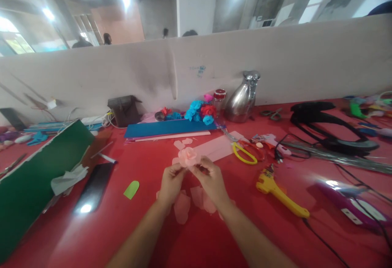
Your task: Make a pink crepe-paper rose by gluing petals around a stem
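Both my hands meet over the red table (128, 227), pinching a pink paper rose (188, 156) between them. My left hand (170, 183) grips the flower's left underside with closed fingers. My right hand (210, 179) pinches its right edge. Loose pink paper petals (182, 207) lie on the table under my wrists, and a pink paper strip (218, 147) lies just beyond the flower.
Yellow-handled scissors (244, 152), a yellow glue gun (278, 191), a black phone (94, 187), a green sheet (33, 174), a blue paper roll (167, 128), finished paper flowers (199, 111), a silver jug (242, 97) and a white partition wall (275, 60) surround the spot. Cables run at right.
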{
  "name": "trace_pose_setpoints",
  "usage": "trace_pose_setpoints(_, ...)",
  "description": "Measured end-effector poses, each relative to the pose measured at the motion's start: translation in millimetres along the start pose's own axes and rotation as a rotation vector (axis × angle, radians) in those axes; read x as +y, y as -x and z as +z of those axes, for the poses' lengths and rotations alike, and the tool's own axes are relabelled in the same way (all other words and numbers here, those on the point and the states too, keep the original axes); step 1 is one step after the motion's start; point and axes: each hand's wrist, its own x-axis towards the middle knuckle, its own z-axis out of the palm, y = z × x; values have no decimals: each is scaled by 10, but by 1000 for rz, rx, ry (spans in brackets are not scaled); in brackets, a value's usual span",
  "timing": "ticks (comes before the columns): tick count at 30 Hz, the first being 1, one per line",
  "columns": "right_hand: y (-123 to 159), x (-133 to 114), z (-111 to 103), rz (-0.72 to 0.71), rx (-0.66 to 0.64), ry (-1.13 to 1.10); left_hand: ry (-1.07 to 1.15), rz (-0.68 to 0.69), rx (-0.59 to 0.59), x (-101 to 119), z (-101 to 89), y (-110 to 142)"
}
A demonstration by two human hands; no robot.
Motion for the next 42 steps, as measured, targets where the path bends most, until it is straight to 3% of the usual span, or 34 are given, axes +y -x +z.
trace_pose_setpoints(6,17,34,25,15,12,-43,-9,-2,-40,-18,-6,-2)
trace_pose_setpoints(14,-4,14,19,136,18,-117,-10,-23,-43,-37,-4,-16)
trace_pose_setpoints(20,-50,61,7,224,-9,-130,29,-76,47,-66,-81,-49)
trace_pose_setpoints(25,-41,26,-26,218,20,-6,189,-15,253,-36,-352,-191)
trace_pose_setpoints(28,-12,-18,-22,205,-88,102,231,35,333,-20,-517,-269)
trace_pose_setpoints(33,-15,13,-40,73,-405,327,260,31,359,38,-655,-313)
trace_pose_setpoints(38,-64,25,-112,76,-375,425,343,29,349,115,-696,-305)
trace_pose_setpoints(42,-19,-31,-72,-48,-664,394,361,12,285,127,-670,-300)
